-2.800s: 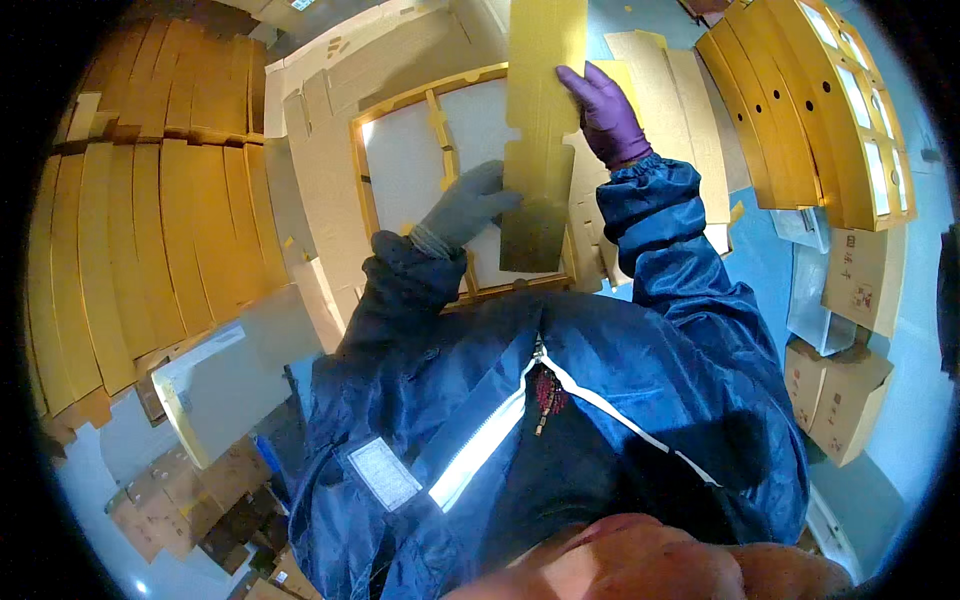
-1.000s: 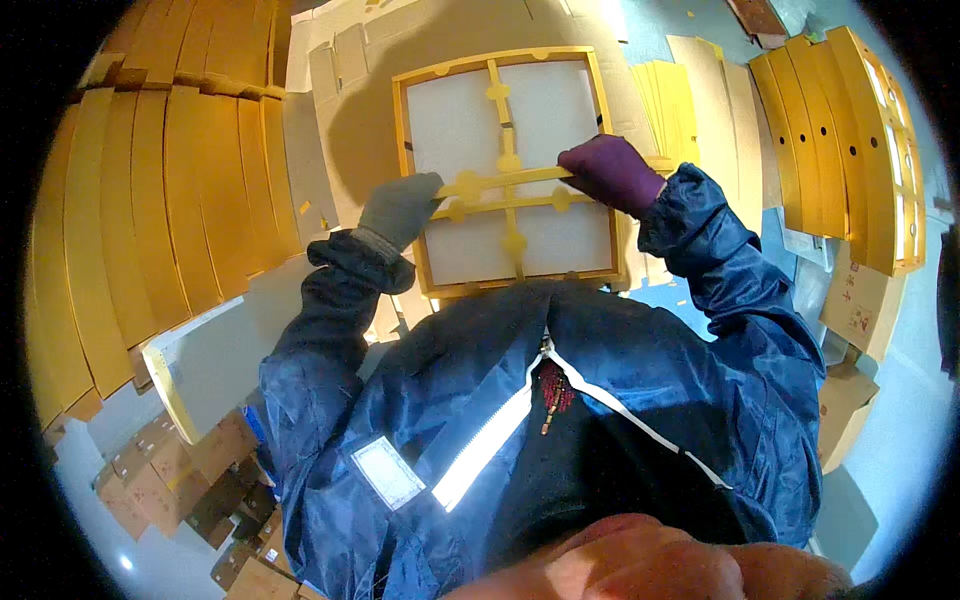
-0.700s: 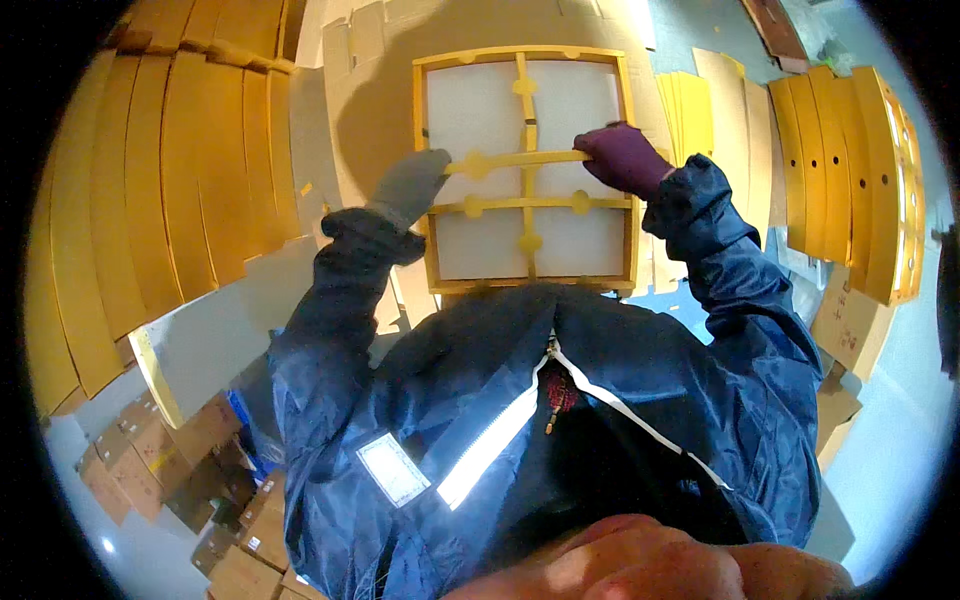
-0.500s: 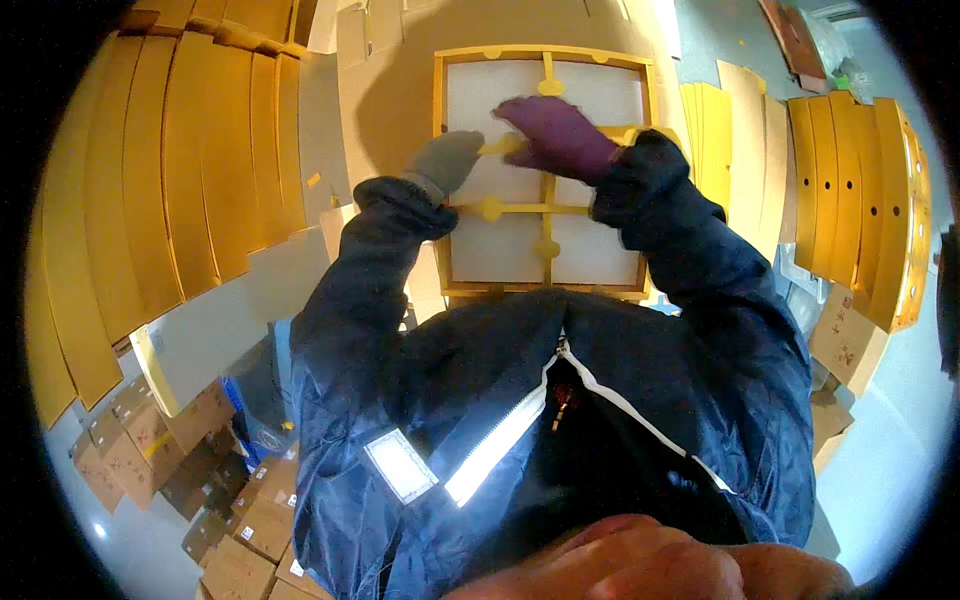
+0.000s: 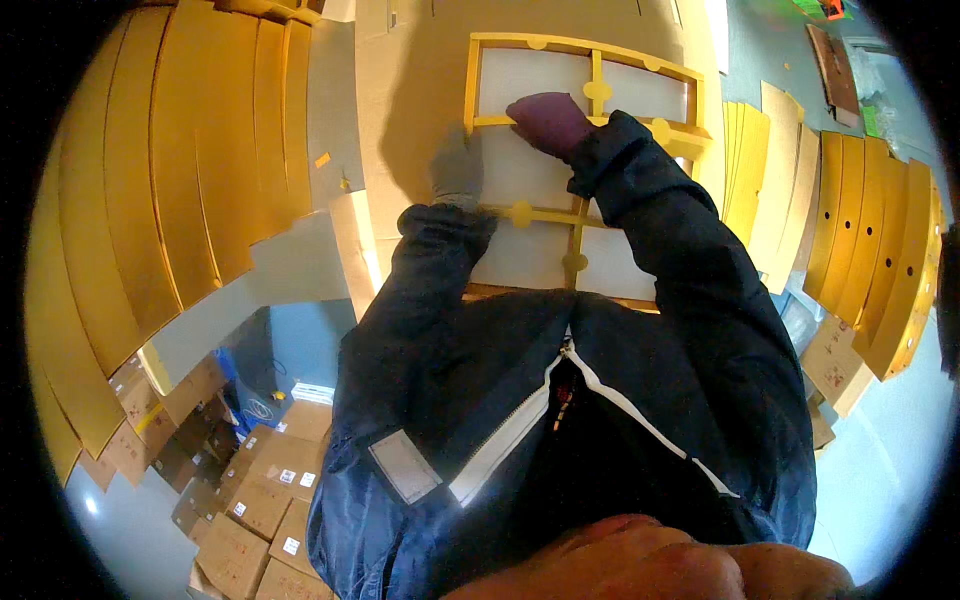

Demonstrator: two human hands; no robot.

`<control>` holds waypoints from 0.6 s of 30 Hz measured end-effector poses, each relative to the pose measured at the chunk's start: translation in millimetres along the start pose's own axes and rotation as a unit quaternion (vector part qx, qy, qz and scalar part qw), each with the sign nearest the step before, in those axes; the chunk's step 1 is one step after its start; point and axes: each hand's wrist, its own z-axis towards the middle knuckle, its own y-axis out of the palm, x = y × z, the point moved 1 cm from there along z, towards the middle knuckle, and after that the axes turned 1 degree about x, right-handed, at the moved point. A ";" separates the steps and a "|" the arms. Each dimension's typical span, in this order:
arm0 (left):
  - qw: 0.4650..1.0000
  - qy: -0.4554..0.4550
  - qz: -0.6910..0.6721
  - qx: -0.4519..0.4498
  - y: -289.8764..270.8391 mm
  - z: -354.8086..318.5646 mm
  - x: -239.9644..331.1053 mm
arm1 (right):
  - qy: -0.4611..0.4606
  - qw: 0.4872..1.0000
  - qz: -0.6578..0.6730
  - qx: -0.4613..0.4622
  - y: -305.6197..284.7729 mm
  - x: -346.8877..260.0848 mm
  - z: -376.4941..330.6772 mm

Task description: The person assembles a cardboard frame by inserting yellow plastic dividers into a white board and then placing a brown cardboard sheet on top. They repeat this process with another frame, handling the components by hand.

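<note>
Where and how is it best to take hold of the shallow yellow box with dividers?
I would grip the yellow box by its left wall and right wall, coming from both sides. It lies open side up, and these walls look thicker than the dividers inside, which would probably bend.

Along the left, tall golden-brown cardboard panels [image 5: 140,180] stand side by side, with a small orange scrap [image 5: 322,159] to their right. At lower left, brown cartons [image 5: 230,553] sit packed together, several bearing white labels [image 5: 291,546]; near them are a bright blue object [image 5: 224,362], too small to identify, and a pale looped cable [image 5: 258,410]. On the right, a row of yellow cardboard pieces [image 5: 880,230] with dark round holes stands beside a printed tan carton [image 5: 832,360], above the pale blue floor [image 5: 880,450]. Toward the upper right lie a dark brown board [image 5: 833,75] and crumpled clear plastic [image 5: 874,85]
</note>
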 end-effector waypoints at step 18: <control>0.996 0.006 0.081 0.045 19.7 -3.1 0.2 | 0.029 0.999 0.010 0.022 -29.5 -22.6 -12.8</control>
